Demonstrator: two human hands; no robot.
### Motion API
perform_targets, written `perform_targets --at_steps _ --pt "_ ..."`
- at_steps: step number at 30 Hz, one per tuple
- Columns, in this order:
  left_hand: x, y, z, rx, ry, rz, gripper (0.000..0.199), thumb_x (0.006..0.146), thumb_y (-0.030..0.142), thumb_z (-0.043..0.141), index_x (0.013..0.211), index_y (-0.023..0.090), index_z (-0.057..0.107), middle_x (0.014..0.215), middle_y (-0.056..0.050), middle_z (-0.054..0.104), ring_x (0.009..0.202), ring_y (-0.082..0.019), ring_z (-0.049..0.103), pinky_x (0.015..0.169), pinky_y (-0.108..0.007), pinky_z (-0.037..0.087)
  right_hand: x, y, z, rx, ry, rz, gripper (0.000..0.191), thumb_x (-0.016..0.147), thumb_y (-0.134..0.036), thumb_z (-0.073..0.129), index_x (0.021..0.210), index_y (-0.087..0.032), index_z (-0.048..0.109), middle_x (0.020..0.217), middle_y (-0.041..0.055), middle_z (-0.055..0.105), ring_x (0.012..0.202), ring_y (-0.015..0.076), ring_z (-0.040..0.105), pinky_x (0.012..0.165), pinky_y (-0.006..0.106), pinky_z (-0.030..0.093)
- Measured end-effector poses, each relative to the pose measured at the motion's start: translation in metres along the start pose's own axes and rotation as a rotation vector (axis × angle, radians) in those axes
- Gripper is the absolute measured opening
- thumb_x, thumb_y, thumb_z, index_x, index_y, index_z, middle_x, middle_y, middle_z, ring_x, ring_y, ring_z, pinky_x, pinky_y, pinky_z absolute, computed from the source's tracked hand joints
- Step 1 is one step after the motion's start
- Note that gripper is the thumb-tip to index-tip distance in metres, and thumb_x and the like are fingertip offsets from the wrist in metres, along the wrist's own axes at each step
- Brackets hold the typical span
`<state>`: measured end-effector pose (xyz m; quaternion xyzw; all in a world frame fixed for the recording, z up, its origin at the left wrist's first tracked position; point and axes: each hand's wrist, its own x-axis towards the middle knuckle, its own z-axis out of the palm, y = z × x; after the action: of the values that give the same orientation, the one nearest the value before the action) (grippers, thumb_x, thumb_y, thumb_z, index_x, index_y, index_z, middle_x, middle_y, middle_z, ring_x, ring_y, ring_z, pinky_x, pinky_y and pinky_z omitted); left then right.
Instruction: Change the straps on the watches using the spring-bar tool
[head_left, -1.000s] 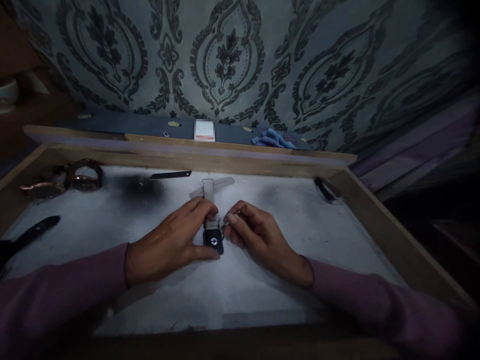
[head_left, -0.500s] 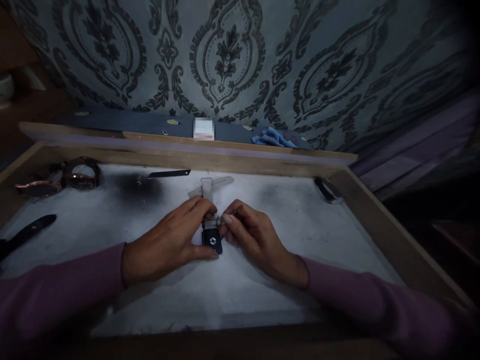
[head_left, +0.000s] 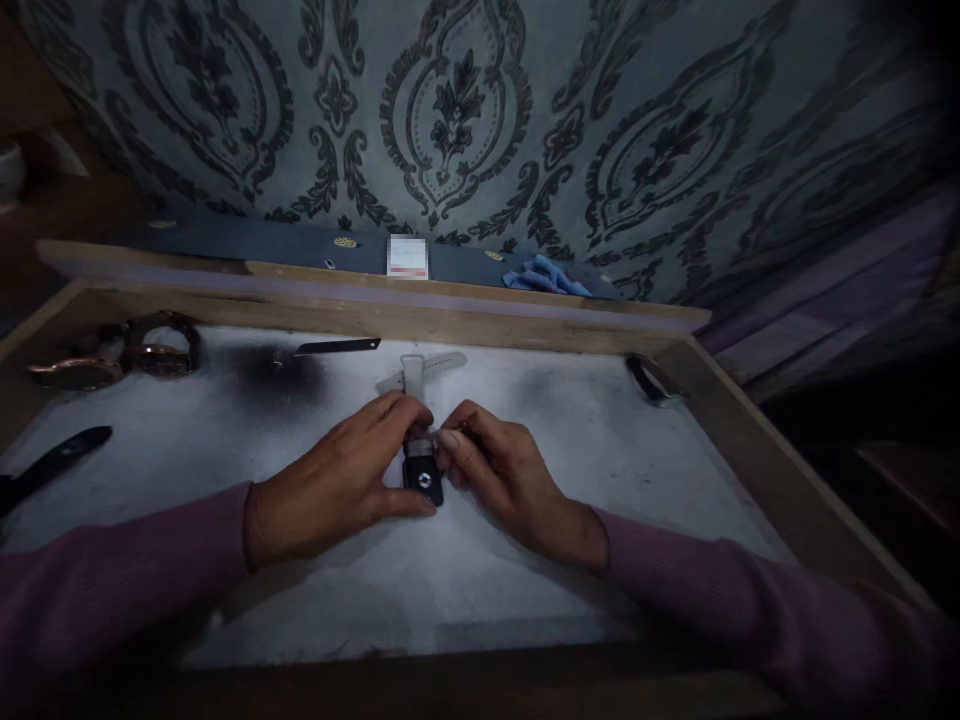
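Near the middle of the white surface, a small black smartwatch [head_left: 423, 481] lies with a round light mark on its upward face. A pale grey strap [head_left: 414, 374] with a buckle loop extends beyond it. My left hand [head_left: 345, 480] is closed around the watch, its thumb along the near edge and its fingers curled at the far end. On the other side, my right hand [head_left: 495, 455] pinches close against the watch's far right corner, at a greyish band. Whatever sits between those fingertips is too small and dark to make out.
A wooden-rimmed tray [head_left: 450, 325] surrounds the work. Inside are a dark blade [head_left: 339, 347], two round watches at far left, a black strap [head_left: 64, 460] and a dark-strapped watch [head_left: 654, 382] at right. A blue cloth [head_left: 544, 275] and small box [head_left: 407, 257] lie behind.
Almost nothing differs. My right hand's fingertips have shifted slightly against the watch; my left hand keeps its grip in the same place.
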<state>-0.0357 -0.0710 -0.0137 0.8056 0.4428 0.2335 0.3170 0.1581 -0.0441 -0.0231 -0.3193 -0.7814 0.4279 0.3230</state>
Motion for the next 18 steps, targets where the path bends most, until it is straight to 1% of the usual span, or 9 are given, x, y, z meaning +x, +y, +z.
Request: perform_targets --at_steps 3,9,18 --pt "0.0002 0.0015 -0.0004 -0.006 -0.006 -0.009 0.042 0.076 0.030 0.075 0.105 0.022 0.045 0.104 -0.002 0.052 0.095 -0.021 0.052 0.081 -0.033 0.044 0.0011 0.0010 0.0008 0.080 0.024 0.043 0.020 0.097 -0.030 0.045 0.081 -0.019 0.048 0.062 -0.0031 0.056 0.049 0.0077 0.049 0.047 0.020 0.042" --pt "-0.0008 0.0069 -0.0012 -0.012 0.027 -0.012 0.041 0.076 0.027 0.076 0.104 0.022 0.046 0.101 -0.002 0.052 0.093 -0.020 0.052 0.081 -0.033 0.044 0.0025 0.0027 0.0010 0.130 0.029 0.065 0.024 0.097 -0.036 0.047 0.080 -0.019 0.048 0.062 -0.0020 0.057 0.048 0.0078 0.050 0.047 0.020 0.043" --pt "-0.0009 0.0068 -0.0002 -0.010 0.027 0.002 0.042 0.076 0.027 0.076 0.104 0.021 0.046 0.102 -0.002 0.053 0.093 -0.020 0.052 0.081 -0.034 0.045 0.0023 0.0015 0.0007 0.022 0.004 -0.006 0.017 0.097 -0.026 0.044 0.082 -0.020 0.046 0.062 -0.0036 0.055 0.048 0.0069 0.049 0.046 0.020 0.041"
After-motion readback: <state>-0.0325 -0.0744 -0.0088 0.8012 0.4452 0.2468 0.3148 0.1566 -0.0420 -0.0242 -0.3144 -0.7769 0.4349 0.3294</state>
